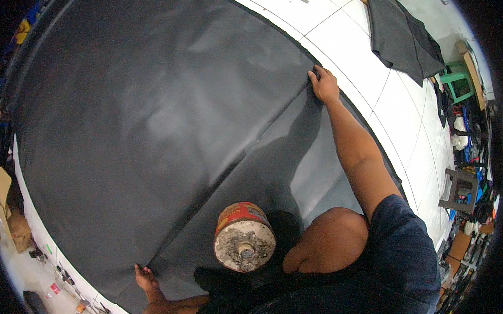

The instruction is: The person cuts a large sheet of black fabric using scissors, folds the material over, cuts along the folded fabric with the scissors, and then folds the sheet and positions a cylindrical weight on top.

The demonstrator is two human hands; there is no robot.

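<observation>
A large black sheet (150, 105), smooth and slightly shiny like vinyl or synthetic leather, lies spread over the floor. A straight edge or fold runs diagonally across it, from lower left to upper right. At its lower left end, my left hand (147, 278) pinches the material between thumb and fingers. My right hand (325, 87), on an outstretched arm, grips the other end close to the sheet's right border. Between my arms, on the near part of the sheet, stands a red and yellow can (244, 243) with a stained whitish top and a small round spout.
White floor tiles (410, 110) show along the right. Another dark cloth (402, 38) hangs or lies at the upper right. Beyond it are a green plastic stool (458, 82), a dark grey stool (459, 190) and mixed clutter. Cardboard (18, 231) and small items line the left.
</observation>
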